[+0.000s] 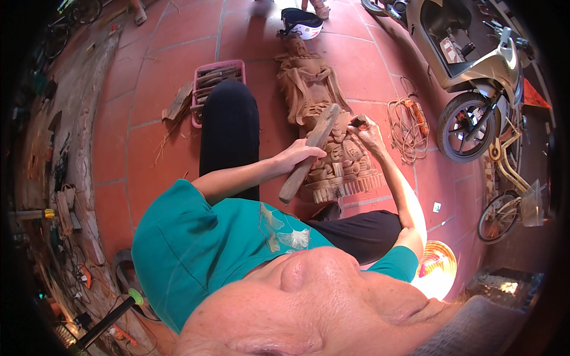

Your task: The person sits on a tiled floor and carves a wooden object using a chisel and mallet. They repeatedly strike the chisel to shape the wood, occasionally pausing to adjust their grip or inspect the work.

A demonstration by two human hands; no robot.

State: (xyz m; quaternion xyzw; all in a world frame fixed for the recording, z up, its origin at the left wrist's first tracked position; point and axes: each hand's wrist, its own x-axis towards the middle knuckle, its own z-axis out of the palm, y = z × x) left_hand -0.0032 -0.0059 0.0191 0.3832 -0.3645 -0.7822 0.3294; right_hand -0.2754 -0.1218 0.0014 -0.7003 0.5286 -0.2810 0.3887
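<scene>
A carved brown wooden statue (312, 83), a robed figure on an ornate base, lies on the tiles in front of me. My left hand (297, 154) is closed around the middle of a long flat wooden bar (323, 126), held slanting over the statue's lower half. Over the right side of the carving, my right hand (371, 134) grips a short dark piece (358, 121) that looks like the end of a chisel; its lower part cannot be made out. Part of the carving under the bar is hidden.
A pink basket (195, 108) of chisel-like tools stands beside my left knee, near a wood scrap (179, 102). Beyond the statue's head sits a helmet (303, 25). To the right are a coiled orange cable (408, 127), a motor scooter (469, 77) and a bicycle (500, 215). Another person's foot (322, 10) shows at the top.
</scene>
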